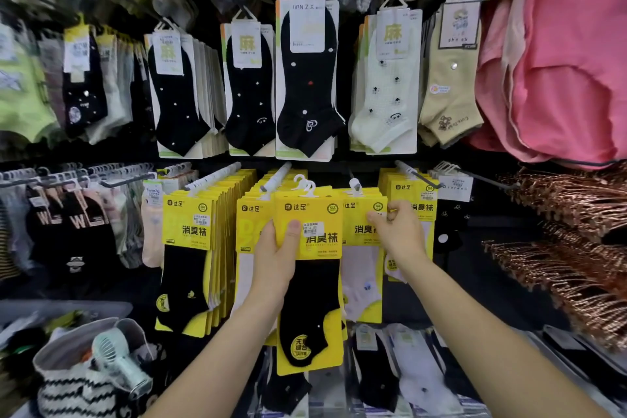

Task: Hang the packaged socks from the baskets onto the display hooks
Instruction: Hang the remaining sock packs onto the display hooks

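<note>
My left hand (276,256) grips a small stack of yellow-carded black sock packs (309,282), thumb across the front card, held up before the lower row of hooks. White plastic hanger loops (305,185) stick up from the stack's top. My right hand (395,231) pinches the edge of a yellow pack with white socks (361,261) that hangs on a display hook (354,184). Another hook (276,178) just left of it carries several yellow packs behind the held stack.
More yellow packs with black socks (185,268) hang at left. Above hang rows of black (307,78) and white socks (385,85). Pink garments (559,61) fill the upper right, copper hangers (570,248) the right. A striped bag with a small fan (115,360) sits lower left.
</note>
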